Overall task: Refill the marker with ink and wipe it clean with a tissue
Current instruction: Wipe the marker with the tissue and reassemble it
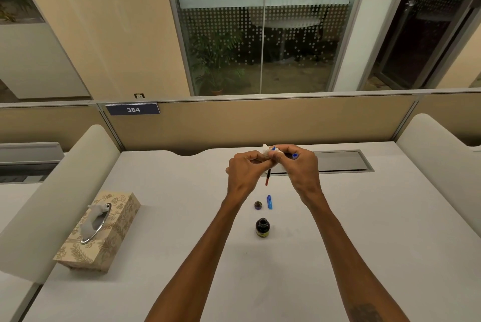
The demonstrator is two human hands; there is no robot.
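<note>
Both hands are raised above the white desk (364, 217), close together. My right hand (302, 168) grips the blue marker (295, 156); one blue end shows past the knuckles and a blue tip pokes out at the tissue. My left hand (243, 169) pinches a crumpled white tissue (266, 152) against that tip. A thin dark stick with a reddish end (267, 178) hangs down between the hands; which hand holds it I cannot tell. Below stand the uncapped dark ink bottle (262, 228), its round cap (258, 205) and a blue marker cap (269, 202).
A patterned tissue box (104, 228) with a tissue sticking out sits at the desk's left. A grey cable hatch (343, 161) lies in the desk just behind my hands. Beige partitions close the back and both sides.
</note>
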